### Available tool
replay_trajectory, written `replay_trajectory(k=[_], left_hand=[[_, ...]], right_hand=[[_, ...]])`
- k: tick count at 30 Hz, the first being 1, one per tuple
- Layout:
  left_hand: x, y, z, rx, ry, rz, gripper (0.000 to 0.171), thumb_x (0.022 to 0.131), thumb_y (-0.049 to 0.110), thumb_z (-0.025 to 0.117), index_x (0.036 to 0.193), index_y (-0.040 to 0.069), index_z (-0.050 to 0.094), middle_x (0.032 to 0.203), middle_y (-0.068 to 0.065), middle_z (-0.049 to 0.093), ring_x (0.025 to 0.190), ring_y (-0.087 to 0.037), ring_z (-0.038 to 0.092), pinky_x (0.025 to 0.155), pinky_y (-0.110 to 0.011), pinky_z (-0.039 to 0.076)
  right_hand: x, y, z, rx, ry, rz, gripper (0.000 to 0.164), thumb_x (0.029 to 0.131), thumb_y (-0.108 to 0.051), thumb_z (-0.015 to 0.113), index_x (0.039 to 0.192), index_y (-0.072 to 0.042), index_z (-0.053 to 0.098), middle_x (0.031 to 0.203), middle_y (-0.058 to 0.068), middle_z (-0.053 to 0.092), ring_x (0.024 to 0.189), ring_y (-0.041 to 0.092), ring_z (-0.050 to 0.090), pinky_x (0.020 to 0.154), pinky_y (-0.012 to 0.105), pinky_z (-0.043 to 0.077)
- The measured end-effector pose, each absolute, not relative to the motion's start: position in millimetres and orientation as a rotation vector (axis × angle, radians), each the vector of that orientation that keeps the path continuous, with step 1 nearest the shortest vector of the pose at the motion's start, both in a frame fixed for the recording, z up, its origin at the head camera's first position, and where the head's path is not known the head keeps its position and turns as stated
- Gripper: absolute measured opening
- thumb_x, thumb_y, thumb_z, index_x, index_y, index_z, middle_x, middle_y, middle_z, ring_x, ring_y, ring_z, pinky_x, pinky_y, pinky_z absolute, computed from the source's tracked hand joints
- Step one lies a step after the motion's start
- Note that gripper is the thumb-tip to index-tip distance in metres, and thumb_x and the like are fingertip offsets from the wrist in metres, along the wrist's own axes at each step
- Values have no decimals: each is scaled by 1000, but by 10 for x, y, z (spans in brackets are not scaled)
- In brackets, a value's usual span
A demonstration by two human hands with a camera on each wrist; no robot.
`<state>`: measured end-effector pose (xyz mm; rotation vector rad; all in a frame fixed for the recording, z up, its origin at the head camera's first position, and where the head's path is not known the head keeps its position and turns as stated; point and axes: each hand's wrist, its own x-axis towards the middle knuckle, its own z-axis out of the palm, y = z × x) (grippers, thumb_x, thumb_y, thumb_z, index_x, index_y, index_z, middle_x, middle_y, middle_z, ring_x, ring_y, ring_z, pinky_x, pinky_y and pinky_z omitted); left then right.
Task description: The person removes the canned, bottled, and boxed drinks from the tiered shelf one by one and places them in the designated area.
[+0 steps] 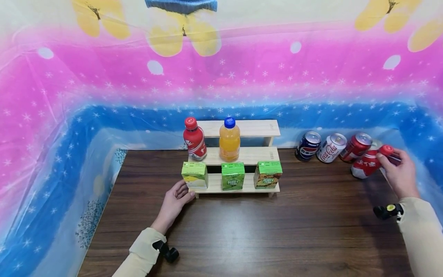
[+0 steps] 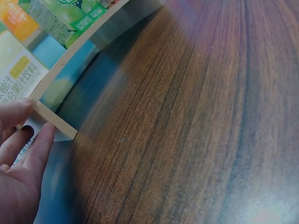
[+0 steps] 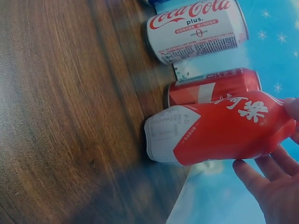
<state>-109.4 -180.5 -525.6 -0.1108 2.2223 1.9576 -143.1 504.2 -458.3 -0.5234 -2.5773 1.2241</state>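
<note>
1. Gripped the red bottle [image 1: 365,164] around its narrow neck, just below the cap [image 1: 386,149], with the right hand [image 1: 402,175]; held it tilted at the table's [image 1: 311,231] far right, just beside the red can [image 1: 355,144].
2. Touched the wooden shelf's [image 1: 250,156] near left end with the left hand [image 1: 173,202]; could not tell grasping from mere steadying.
3. Looked fairly heavy if full, smooth, slightly squeezable and hardly fragile; seemed best taken at the neck or around the body.
4. Concealed any fill level beneath printed red; masked part of the can and most of a pale object [image 1: 376,144] behind.
5. Lost the cap from the right wrist view; left base contact uncertain.
</note>
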Motion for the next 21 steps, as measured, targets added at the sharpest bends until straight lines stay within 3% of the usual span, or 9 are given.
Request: replay_trajectory(k=[7,13,16,21], left_hand=[[-1098,-1808,-5264,-96,2239,1946,60,100,9,71,154,5,46,150,-22,56,138,-33,52,99,-21,50],[-1097,-1811,-5269,-99,2234,1955,61,100,7,70,155,4,45,150,-23,55,139,-33,52,99,-19,49],[-1098,-1813,-5267,-105,2234,1955,61,100,7,70,155,3,44,150,-23,55,139,-32,51,99,-19,48],[-1104,-1811,-5269,-104,2235,1958,61,100,6,70,155,3,44,150,-23,54,139,-33,52,98,-18,49]], right_hand=[[-1410,5057,-4558,-557,-2581,1229,64,105,-41,59,157,-8,41,143,12,50,125,7,51,84,1,44],[-1413,5030,-4539,-564,-2570,1241,64,105,-39,59,156,-5,40,137,5,53,123,2,50,96,5,42],[-1407,5014,-4534,-565,-2545,1266,54,105,-38,61,151,-15,45,127,-10,53,121,0,50,97,4,41],[-1377,4971,-4490,-562,-2551,1213,48,105,-38,60,146,-21,45,135,1,53,127,10,50,107,14,41]])
